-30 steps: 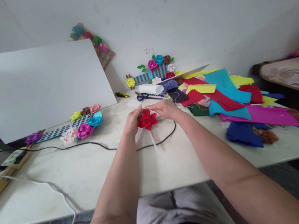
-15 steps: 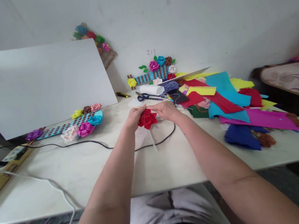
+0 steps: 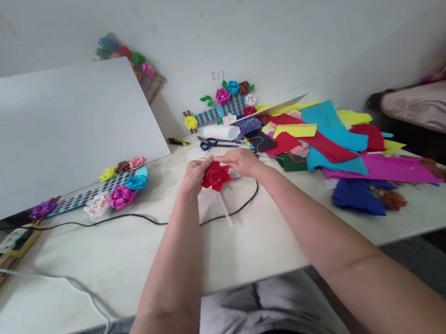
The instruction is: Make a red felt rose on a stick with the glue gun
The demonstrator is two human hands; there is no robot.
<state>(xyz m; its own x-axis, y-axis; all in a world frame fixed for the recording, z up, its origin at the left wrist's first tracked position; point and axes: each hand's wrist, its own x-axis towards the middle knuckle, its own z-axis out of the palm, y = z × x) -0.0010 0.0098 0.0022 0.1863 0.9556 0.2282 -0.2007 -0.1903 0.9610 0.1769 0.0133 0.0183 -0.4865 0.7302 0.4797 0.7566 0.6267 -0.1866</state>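
Note:
A red paper flower (image 3: pixel 215 176) is held above the table between my two hands, its petals facing me. My left hand (image 3: pixel 195 175) is closed, pinching its left and far edge with thumb and fingers. From the other side my right hand (image 3: pixel 243 162) comes in with fingers pressed together at the far edge of the same flower; the fingertips are partly hidden. A thin whitish translucent strip (image 3: pixel 226 211) shows just below the flower, perhaps a stick; what its upper end meets is unclear.
Dark-handled scissors (image 3: pixel 213 143), a white roll (image 3: pixel 221 132) and purple yarn (image 3: pixel 249 126) lie beyond my hands. Coloured paper sheets (image 3: pixel 330 132) heap on the right. A flowered, lattice-patterned piece (image 3: pixel 91 195) sits left, near a black cable (image 3: pixel 146 217) and power strip (image 3: pixel 7 260).
The view has shifted slightly, moving the scene a little to the left in the picture. Both hands keep their grip on the red flower, with little visible change.

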